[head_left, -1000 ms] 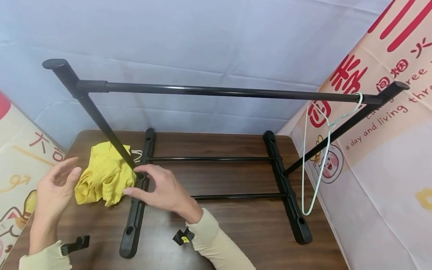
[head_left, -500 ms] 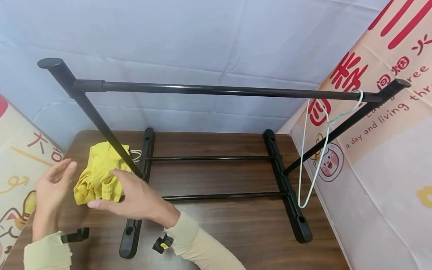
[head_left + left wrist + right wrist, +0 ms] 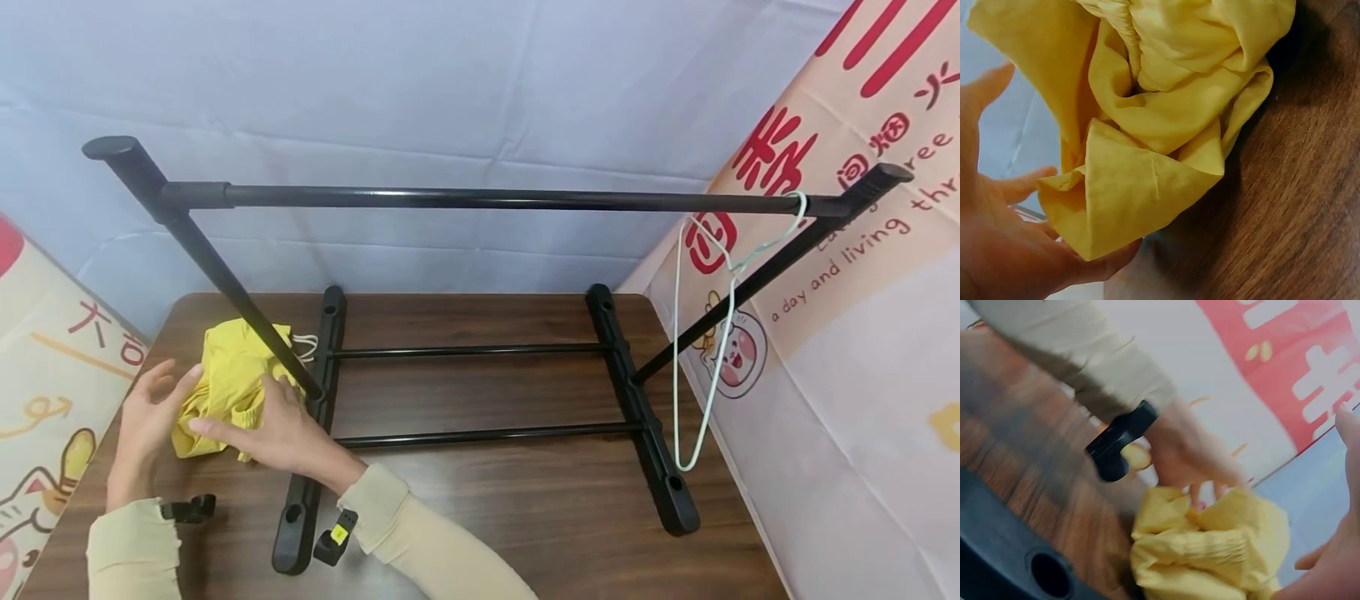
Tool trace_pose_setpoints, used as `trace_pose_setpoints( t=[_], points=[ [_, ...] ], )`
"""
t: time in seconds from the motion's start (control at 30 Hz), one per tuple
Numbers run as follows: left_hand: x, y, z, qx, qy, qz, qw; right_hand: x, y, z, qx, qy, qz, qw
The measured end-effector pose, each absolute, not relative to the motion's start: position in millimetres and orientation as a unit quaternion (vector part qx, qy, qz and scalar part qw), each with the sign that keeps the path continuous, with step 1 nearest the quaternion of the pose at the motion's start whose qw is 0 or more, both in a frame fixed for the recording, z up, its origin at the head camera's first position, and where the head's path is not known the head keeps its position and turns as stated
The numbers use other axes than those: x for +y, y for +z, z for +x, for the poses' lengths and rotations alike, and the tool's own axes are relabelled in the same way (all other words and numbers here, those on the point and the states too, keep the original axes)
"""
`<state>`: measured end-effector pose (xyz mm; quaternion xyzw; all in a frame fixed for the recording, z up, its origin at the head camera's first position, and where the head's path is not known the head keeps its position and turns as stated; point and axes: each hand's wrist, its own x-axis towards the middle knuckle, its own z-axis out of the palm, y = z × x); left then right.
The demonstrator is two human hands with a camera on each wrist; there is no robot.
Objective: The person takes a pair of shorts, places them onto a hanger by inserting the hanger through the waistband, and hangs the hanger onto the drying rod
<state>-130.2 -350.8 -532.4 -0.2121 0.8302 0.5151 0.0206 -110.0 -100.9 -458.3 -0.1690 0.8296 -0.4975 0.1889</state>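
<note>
A crumpled yellow garment point(image 3: 234, 354) with a gathered elastic band lies on the table at the left foot of a black rack. White cords point(image 3: 306, 342) stick out behind the rack's post. My left hand point(image 3: 145, 429) is at the garment's left side, thumb and fingers spread. In the left wrist view, fingertips of that hand pass behind a fold of the yellow cloth point(image 3: 1147, 187); contact is unclear. My right hand point(image 3: 281, 432) reaches over the garment's near right side with fingers extended and thumb apart. Its wrist view shows the hand's edge point(image 3: 1329, 562) beside the cloth.
The black rack's top bar point(image 3: 480, 199) spans the table, and its left post point(image 3: 225, 275) slants up past the garment. A pale hanger point(image 3: 733, 272) hangs at the bar's right end. Wooden tabletop point(image 3: 472, 392) shows between the feet point(image 3: 294, 525). Printed cloths surround the table.
My right hand has moved left from the rack's left post to the garment. My left hand has come slightly right, closer to the cloth. The garment still lies in about the same place.
</note>
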Motion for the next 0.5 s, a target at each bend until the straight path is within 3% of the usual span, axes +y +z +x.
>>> trace_pose_setpoints(
  t=[0.27, 0.5],
  points=[
    [-350, -536, -137, 0.835, 0.509, -0.208, 0.039, -125, -482, -117, 0.835, -0.513, -0.033, 0.198],
    [-349, -538, -141, 0.858, 0.476, -0.184, 0.055, -137, -493, -127, 0.826, -0.533, -0.006, 0.182]
  ],
)
